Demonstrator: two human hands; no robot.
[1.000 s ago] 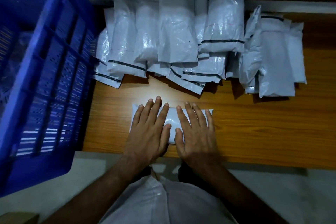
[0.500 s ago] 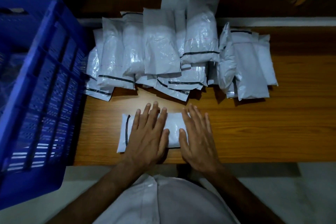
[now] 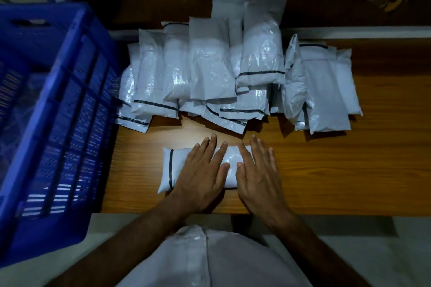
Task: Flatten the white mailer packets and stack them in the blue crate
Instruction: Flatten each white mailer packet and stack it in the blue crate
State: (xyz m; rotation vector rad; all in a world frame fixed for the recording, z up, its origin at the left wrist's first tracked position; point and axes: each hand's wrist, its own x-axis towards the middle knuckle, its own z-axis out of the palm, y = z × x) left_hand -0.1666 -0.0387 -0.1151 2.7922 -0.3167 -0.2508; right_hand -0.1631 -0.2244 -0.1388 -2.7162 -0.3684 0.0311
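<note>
White plastic film, glossy and crinkled, covers the packet (image 3: 224,168) lying crosswise near the front edge of the wooden tabletop (image 3: 349,170), its black seal strip (image 3: 171,169) toward my left. My left hand (image 3: 200,179) lies flat on its middle, fingers straight and spread; my right hand (image 3: 258,177) lies flat on its right end, fingers likewise straight, part of the palm over bare wood. Neither hand grips anything; both press down with open palms.

The packet looks soft and puffy, so I judge it light, with air or soft filling that gives under pressure. The film looks slick, so I expect it to slide on the wood if I push sideways rather than straight down. To lift it, I would take it by the two short ends, or pinch the sealed end by the strip, where the film lies flat and doubled.

Behind it the heap of mailers (image 3: 221,77) sits at the back of the tabletop, overlapping and leaning on one another; a nudge could make them slip. The blue crate (image 3: 70,105) stands just left of the tabletop, its perforated wall facing me. Its inside is too dark to tell how much is stacked there.
</note>
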